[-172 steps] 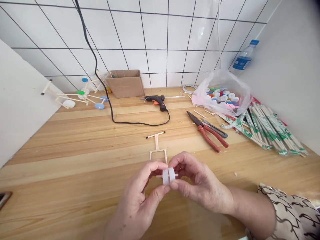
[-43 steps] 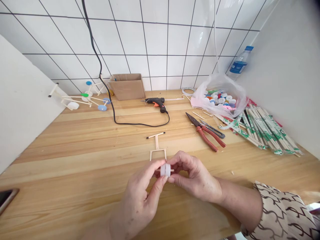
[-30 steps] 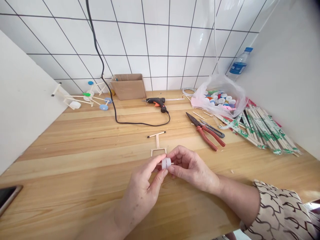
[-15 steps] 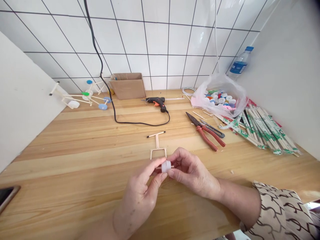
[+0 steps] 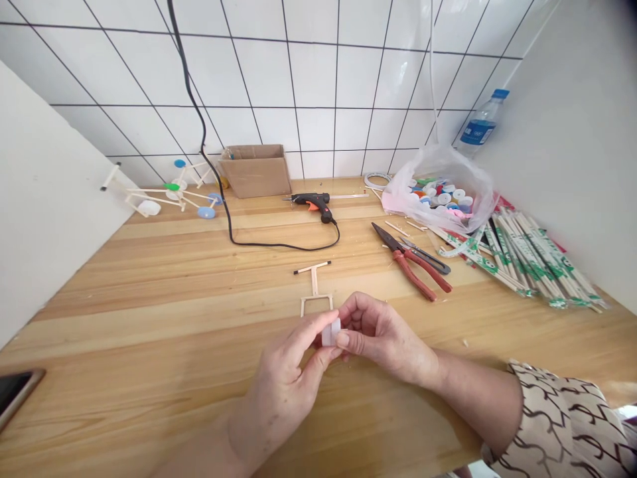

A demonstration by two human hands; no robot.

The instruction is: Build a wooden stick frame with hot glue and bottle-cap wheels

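Along the far edge of the bench (image 5: pixel 149 292), beneath white wall tiles, stand a cardboard box (image 5: pixel 256 171) and, toward the far left corner, a wheeled model of craft sticks (image 5: pixel 164 196). The far right corner holds a plastic bag of bottle caps (image 5: pixel 438 189) and a water bottle (image 5: pixel 480 126), its blue label too small to read. Along the right edge lie bundled chopsticks (image 5: pixel 537 259) in green-printed paper sleeves. Mid-bench rest a black glue gun (image 5: pixel 311 202) and red-handled pliers (image 5: pixel 411 265); a phone (image 5: pixel 14 392) sits at the left edge. Nearer the middle lies a small T-shaped craft-stick frame (image 5: pixel 313 289), just beyond the hands. The left hand (image 5: pixel 281 392) and right hand (image 5: pixel 383 338) are both curled closed, pinching a white plastic cap (image 5: pixel 331 332) in the air between them. Compared with a moment ago, the cap has turned, showing a narrower side.
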